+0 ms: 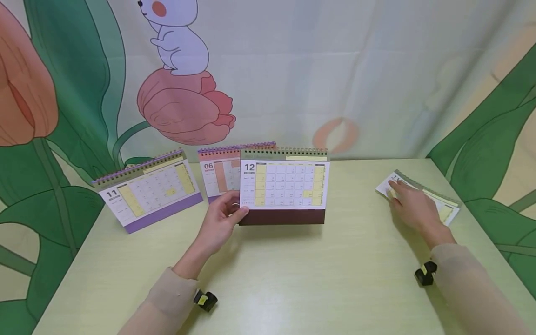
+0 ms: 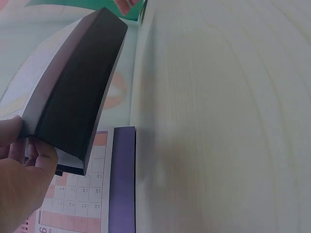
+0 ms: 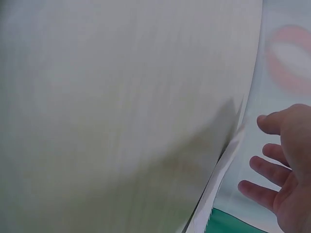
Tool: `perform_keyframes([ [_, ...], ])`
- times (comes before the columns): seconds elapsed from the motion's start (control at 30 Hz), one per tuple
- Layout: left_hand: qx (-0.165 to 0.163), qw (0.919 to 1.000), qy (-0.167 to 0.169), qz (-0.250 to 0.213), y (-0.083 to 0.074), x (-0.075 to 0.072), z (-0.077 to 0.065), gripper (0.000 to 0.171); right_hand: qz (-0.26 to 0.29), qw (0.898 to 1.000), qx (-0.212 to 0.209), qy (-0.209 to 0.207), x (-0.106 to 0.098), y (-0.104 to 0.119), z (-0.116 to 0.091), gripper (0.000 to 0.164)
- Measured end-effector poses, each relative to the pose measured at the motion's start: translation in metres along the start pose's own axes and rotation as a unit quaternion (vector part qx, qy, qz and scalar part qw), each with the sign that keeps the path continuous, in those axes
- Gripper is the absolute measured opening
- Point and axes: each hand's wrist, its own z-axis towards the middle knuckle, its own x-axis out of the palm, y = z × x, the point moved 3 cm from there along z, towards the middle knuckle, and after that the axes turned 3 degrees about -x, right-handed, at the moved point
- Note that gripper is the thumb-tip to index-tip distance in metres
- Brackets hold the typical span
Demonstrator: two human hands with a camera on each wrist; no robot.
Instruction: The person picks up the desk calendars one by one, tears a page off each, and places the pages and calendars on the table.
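A desk calendar turned to 12 (image 1: pixel 282 184), with a dark brown base, is gripped at its lower left corner by my left hand (image 1: pixel 217 221). In the left wrist view, the thumb lies on the front of the dark base (image 2: pixel 80 77) and the fingers curl in at its end. Farther right, my right hand (image 1: pixel 414 207) is over another calendar (image 1: pixel 449 213) lying low on the table, partly covered by the hand. The right wrist view shows its fingers (image 3: pixel 269 170) spread beside the white calendar's edge (image 3: pixel 218 179), with nothing pinched between them.
A calendar at 11 (image 1: pixel 150 193) with a purple base stands at the left. Behind the held one stands a pink calendar at 06 (image 1: pixel 211 179), partly hidden. A printed curtain (image 1: pixel 272 83) hangs along the back edge of the pale table (image 1: pixel 318 279).
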Motion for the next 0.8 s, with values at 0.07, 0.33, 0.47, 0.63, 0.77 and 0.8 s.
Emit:
perform_keyframes([
  [0.07,0.003,1.0,0.001,-0.001,0.0,0.002,0.001,0.034,0.003,1.0,0.002,-0.001,0.001,0.001,0.0,0.05],
  [0.33,0.006,0.9998,0.014,-0.016,0.005,0.011,0.009,0.032,0.025,1.0,-0.01,-0.013,-0.001,0.01,-0.001,0.048],
  [0.47,0.004,0.9995,0.02,-0.023,0.007,0.014,0.013,0.031,0.036,0.999,-0.021,-0.015,-0.004,0.019,-0.003,0.044],
  [0.63,0.004,0.9995,0.025,-0.017,0.011,0.018,0.021,0.03,0.049,0.998,-0.036,-0.024,-0.007,0.028,-0.006,0.039],
  [0.77,0.009,0.9994,0.029,-0.015,0.015,0.022,0.028,0.029,0.07,0.996,-0.048,-0.033,-0.008,0.034,-0.01,0.036],
  [0.8,0.009,0.9994,0.03,-0.013,0.015,0.024,0.029,0.028,0.075,0.995,-0.049,-0.033,-0.008,0.035,-0.01,0.035],
])
